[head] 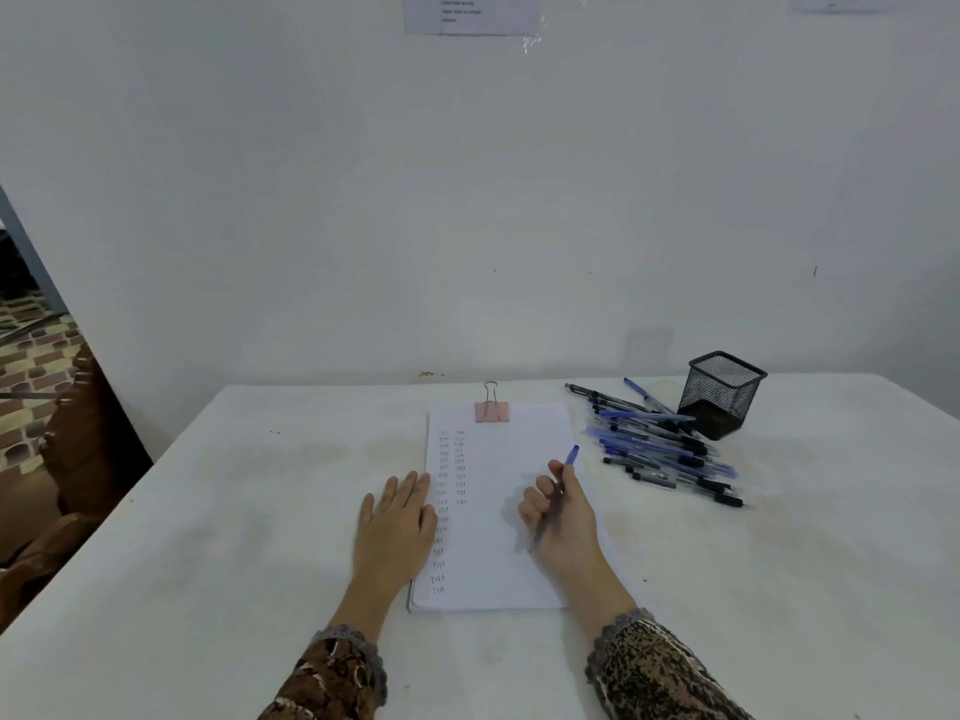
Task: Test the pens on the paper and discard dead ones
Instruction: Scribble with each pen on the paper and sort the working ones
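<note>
I've got a white table (pixel 234 511) w/ the paper (pixel 514 511) lying at its centre, pink binder clip (pixel 491 411) at the far edge, columns of "Test" down the left part. Pen pile (pixel 665 449) sits right of the sheet, just beside a black mesh cup (pixel 724 394). My left hand (pixel 397 527) lies flat, fingers spread, on the sheet's left edge. Right hand (pixel 563 517) is closed round a blue pen (pixel 556 498), tip down on the paper.

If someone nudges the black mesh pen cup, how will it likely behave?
The mesh cup looks empty and thin-walled, so it is probably light and would slide or tip easily. Its flat, squarish base should keep it from rolling. The pens piled beside it might scatter.
</note>
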The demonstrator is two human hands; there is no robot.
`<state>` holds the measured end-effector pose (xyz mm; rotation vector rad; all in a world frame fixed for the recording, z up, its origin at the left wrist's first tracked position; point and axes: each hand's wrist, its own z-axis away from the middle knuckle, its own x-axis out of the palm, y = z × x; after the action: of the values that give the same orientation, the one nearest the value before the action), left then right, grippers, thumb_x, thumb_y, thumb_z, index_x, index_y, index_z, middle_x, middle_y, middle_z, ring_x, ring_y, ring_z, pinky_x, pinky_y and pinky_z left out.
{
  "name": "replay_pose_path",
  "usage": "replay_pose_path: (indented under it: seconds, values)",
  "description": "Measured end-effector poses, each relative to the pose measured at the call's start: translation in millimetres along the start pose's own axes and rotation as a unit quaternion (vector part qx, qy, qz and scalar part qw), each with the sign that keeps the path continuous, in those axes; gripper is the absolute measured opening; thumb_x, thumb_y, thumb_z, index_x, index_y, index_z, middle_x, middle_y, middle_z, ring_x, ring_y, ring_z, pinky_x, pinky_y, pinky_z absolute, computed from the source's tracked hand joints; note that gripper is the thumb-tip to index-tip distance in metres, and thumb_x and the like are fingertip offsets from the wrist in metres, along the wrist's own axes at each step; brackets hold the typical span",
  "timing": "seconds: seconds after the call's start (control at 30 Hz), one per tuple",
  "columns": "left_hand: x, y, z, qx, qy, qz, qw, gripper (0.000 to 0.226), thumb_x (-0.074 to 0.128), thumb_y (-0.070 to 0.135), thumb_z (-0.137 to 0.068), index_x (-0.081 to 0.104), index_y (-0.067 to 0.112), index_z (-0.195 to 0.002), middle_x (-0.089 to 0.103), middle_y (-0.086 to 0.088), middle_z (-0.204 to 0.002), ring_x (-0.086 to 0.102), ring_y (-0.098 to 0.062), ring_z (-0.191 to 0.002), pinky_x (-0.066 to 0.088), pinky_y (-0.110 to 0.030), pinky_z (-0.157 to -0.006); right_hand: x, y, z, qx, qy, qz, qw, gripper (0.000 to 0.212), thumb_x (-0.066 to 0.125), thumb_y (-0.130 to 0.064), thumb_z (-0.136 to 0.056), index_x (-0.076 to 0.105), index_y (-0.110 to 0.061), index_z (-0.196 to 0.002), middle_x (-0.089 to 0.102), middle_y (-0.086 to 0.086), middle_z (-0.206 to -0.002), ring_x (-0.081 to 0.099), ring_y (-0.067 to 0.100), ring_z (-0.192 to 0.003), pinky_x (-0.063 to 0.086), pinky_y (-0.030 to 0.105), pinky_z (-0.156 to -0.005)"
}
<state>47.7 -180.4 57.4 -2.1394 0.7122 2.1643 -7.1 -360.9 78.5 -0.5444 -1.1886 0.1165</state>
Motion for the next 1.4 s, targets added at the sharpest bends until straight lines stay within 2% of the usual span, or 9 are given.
replay_pose_path:
  seconds: [0.13, 0.33, 0.6, 0.73, 0.83, 0.93, 1.0, 1.23, 1.4]
  values:
    - [2.3, -1.2, 0.3, -0.002, 0.000, -0.003, 1.000, 0.050, 0.016, 0.033, -0.100, 0.005, 0.026, -0.148, 0.003, 0.008, -0.157, 0.000, -0.012, -0.144, 0.000, -0.038, -0.117, -11.9, -46.4, 18.1, -0.174, -0.029, 0.298, 0.938, 0.022, 0.041, -0.028, -0.097, 0.060, -0.021, -0.087, 0.043, -0.012, -0.061, 0.036, 0.004, -0.052, 0.028, 0.022, -0.056]
    - [2.6, -0.4, -1.5, 0.000, 0.003, -0.028, 1.000, 0.051, 0.015, 0.033, -0.100, 0.004, 0.025, -0.148, 0.004, 0.007, -0.157, 0.002, -0.013, -0.144, 0.003, -0.038, -0.117, -66.3, -117.0, 39.7, -0.453, -0.067, 0.686, 0.566, 0.025, 0.062, 0.014, -0.073, 0.072, -0.007, -0.083, 0.060, -0.004, -0.078, 0.056, 0.001, -0.073, 0.045, 0.011, -0.064]
    - [3.6, -0.1, -3.2, -0.004, -0.001, -0.017, 1.000, 0.050, 0.017, 0.032, -0.100, 0.006, 0.025, -0.148, 0.006, 0.007, -0.156, 0.004, -0.013, -0.144, 0.003, -0.038, -0.117, -137.6, -136.3, 65.9, -0.361, -0.053, 0.873, 0.323, 0.078, 0.075, 0.027, -0.032, 0.073, -0.021, -0.094, 0.062, -0.002, -0.079, 0.060, 0.019, -0.062, 0.033, 0.014, -0.055]
    - [3.5, 0.0, -2.6, -0.006, 0.000, -0.017, 1.000, 0.050, 0.017, 0.032, -0.100, 0.006, 0.025, -0.148, 0.006, 0.007, -0.156, 0.004, -0.013, -0.144, 0.003, -0.038, -0.117, -117.8, -132.5, 86.2, -0.272, -0.034, 0.928, 0.252, 0.072, 0.058, 0.008, -0.077, 0.048, -0.044, -0.127, 0.043, -0.003, -0.124, 0.047, 0.023, -0.106, 0.029, 0.032, -0.078]
    - [2.8, 0.7, -2.7, -0.004, 0.004, -0.019, 1.000, 0.050, 0.018, 0.031, -0.100, 0.007, 0.024, -0.148, 0.008, 0.007, -0.156, 0.005, -0.014, -0.144, 0.005, -0.039, -0.117, -105.9, -148.0, 93.8, -0.127, -0.033, 0.946, 0.296, 0.072, 0.033, 0.004, -0.086, 0.034, -0.047, -0.137, 0.032, -0.011, -0.136, 0.035, 0.014, -0.125, 0.028, 0.029, -0.091]
    - [2.9, 0.8, -2.0, -0.003, 0.008, -0.021, 1.000, 0.050, 0.018, 0.031, -0.100, 0.008, 0.024, -0.148, 0.008, 0.007, -0.156, 0.005, -0.013, -0.144, 0.005, -0.039, -0.117, -90.9, -162.6, 72.8, -0.214, 0.015, 0.884, 0.414, 0.057, 0.038, 0.008, -0.082, 0.059, -0.026, -0.123, 0.052, -0.002, -0.129, 0.049, 0.019, -0.119, 0.040, 0.032, -0.095]
    - [3.1, 0.8, -1.8, -0.003, 0.008, -0.018, 1.000, 0.050, 0.018, 0.031, -0.100, 0.008, 0.025, -0.148, 0.008, 0.008, -0.156, 0.005, -0.013, -0.144, 0.005, -0.039, -0.117, -82.7, -167.1, 42.7, -0.268, 0.038, 0.853, 0.446, 0.043, 0.042, 0.010, -0.084, 0.067, -0.011, -0.112, 0.062, 0.007, -0.119, 0.056, 0.026, -0.112, 0.043, 0.034, -0.095]
    - [1.5, 1.5, -0.7, -0.003, 0.005, 0.000, 1.000, 0.050, 0.018, 0.030, -0.100, 0.009, 0.025, -0.148, 0.009, 0.008, -0.156, 0.005, -0.013, -0.144, 0.003, -0.039, -0.117, -66.3, -157.9, -25.1, -0.196, 0.022, 0.918, 0.343, 0.028, 0.054, -0.022, -0.093, 0.058, -0.014, -0.119, 0.057, 0.006, -0.119, 0.050, 0.025, -0.114, 0.040, 0.032, -0.094]
    - [0.9, 1.5, -0.3, -0.004, 0.006, -0.009, 1.000, 0.050, 0.017, 0.030, -0.100, 0.008, 0.025, -0.148, 0.008, 0.008, -0.156, 0.005, -0.013, -0.144, 0.004, -0.038, -0.117, -65.4, -158.4, -27.8, -0.181, 0.001, 0.930, 0.319, 0.012, 0.052, -0.016, -0.093, 0.054, -0.013, -0.105, 0.054, 0.008, -0.115, 0.052, 0.024, -0.103, 0.041, 0.031, -0.086]
